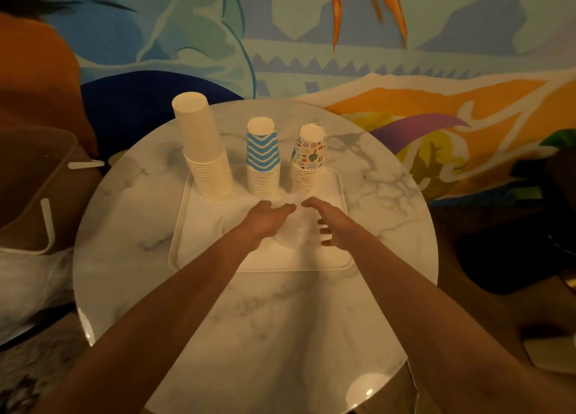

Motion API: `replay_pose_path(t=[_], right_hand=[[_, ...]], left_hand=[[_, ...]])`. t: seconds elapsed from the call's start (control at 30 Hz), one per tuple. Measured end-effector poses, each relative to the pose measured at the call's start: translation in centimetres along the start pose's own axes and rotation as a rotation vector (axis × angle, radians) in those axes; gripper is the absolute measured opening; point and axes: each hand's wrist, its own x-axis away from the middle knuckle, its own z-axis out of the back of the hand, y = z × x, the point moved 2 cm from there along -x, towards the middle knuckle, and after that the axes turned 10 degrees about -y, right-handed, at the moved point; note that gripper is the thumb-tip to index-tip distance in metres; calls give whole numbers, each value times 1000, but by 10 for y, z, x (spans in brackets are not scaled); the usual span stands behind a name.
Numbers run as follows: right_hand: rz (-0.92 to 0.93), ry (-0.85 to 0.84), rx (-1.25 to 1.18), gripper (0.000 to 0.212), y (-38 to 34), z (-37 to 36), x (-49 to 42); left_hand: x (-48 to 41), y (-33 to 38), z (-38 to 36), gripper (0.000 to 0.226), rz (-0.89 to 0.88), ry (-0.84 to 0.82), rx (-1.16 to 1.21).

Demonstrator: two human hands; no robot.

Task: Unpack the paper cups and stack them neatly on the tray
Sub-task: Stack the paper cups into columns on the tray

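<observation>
A white tray (199,251) lies on the round marble table (131,214). Along its far edge stand three upside-down stacks of paper cups: a tall plain white stack (204,151), a blue zigzag stack (262,158) and a stack with colourful doodles (308,159). My left hand (268,218) and my right hand (332,223) hover over the tray's middle, just in front of the stacks, with fingers extended and spread. A faint translucent thing (294,231), blurred, lies on the tray between them. Neither hand plainly grips it.
A brown paper bag (28,192) with white handles stands left of the table, with crumpled clear plastic (28,286) below it. A painted wall rises behind the table. A dark object (511,257) sits to the right.
</observation>
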Motion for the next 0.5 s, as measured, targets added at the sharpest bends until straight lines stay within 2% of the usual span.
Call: replay_pose_path(t=[0.1, 0.23, 0.37, 0.5], right_hand=[[-1, -41, -7, 45, 6, -6, -3], [20, -54, 1, 51, 7, -11, -7], [21, -63, -31, 46, 8, -9, -9], [11, -104, -120, 27, 12, -8, -9]], left_hand=[[-4, -6, -7, 56, 51, -56, 78], [-4, -12, -13, 39, 78, -105, 142], [-2, -14, -19, 39, 107, -116, 182], [-2, -14, -22, 39, 111, -94, 227]])
